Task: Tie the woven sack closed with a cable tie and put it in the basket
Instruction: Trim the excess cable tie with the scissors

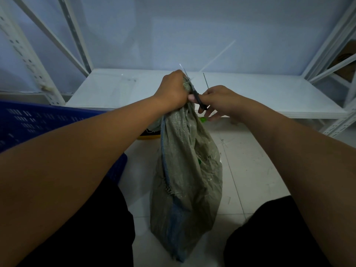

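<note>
Two steps left: cinch, then basket

Left hand [172, 89] fists the woven sack [185, 176] neck; right hand [217, 102] fingers pinch the dark cable tie [198, 99] there. Sack hangs between my knees, basket [38, 120] left, untouched.

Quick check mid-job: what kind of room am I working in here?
Probably a storeroom or small warehouse corner: white slotted-steel shelving against a bare wall, a blue plastic basket on the left, and a pale tiled floor beneath the woven sack.
</note>
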The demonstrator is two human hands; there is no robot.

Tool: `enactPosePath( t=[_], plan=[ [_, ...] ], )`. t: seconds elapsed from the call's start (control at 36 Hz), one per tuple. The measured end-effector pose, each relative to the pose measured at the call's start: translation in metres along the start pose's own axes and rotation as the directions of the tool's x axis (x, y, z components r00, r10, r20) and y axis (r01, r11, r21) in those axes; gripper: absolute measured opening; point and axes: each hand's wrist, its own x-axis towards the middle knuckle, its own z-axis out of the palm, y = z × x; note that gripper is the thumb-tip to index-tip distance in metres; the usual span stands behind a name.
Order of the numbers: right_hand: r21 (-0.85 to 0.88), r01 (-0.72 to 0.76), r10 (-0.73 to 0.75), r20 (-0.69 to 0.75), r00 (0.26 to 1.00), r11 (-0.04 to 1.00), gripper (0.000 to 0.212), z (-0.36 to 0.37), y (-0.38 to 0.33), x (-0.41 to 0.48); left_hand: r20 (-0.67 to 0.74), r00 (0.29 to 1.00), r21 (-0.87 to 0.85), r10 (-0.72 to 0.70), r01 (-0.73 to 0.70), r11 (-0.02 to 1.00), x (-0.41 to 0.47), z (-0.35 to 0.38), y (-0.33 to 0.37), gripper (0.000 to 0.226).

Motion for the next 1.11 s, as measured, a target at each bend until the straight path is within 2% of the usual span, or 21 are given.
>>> enactPosePath(
  t=[0.11, 0.25, 0.42, 0.58, 0.75, 0.97, 1.11],
  plan=[
    [-0.006, -0.015, 0.015, -0.005, 1.000, 1.000, 0.053, 0.0005, -0.0023, -0.0008, 0.015, 0.999, 0.017, 0.036, -0.036, 0.999, -0.0031, -0.0005, 0.0046, 0.015],
    [-0.014, -0.014, 0.014, 0.000, 1.000, 1.000, 0.053, 0.0013, -0.0011, -0.0014, 0.036, 0.999, 0.004, 0.022, -0.023, 1.000, -0.0042, 0.0011, 0.0043, 0.015],
    [0.006, -0.012, 0.012, -0.003, 1.000, 1.000, 0.067, 0.0011, -0.0020, -0.0031, 0.038, 0.999, 0.024, 0.026, -0.027, 0.999, -0.0030, -0.0007, 0.0023, 0.011],
    [0.012, -0.023, 0.023, -0.006, 1.000, 1.000, 0.072, 0.0022, -0.0044, -0.0055, 0.057, 0.997, 0.040, 0.049, -0.052, 0.998, -0.0032, 0.0026, 0.0041, 0.017],
    [-0.012, -0.019, 0.019, -0.002, 1.000, 1.000, 0.052, 0.0008, -0.0025, -0.0057, 0.053, 0.998, 0.002, 0.017, -0.017, 1.000, -0.0049, 0.0007, 0.0022, 0.014],
    [-0.012, -0.041, 0.042, 0.028, 0.999, 0.999, 0.064, 0.0020, -0.0047, -0.0092, 0.059, 0.997, 0.036, 0.049, -0.051, 0.998, -0.0063, 0.0014, 0.0060, 0.016],
    [0.002, -0.062, 0.062, 0.040, 0.997, 0.998, 0.057, 0.0004, -0.0033, -0.0078, 0.076, 0.995, 0.042, 0.062, -0.065, 0.997, -0.0067, 0.0044, 0.0058, 0.021]
  ],
)
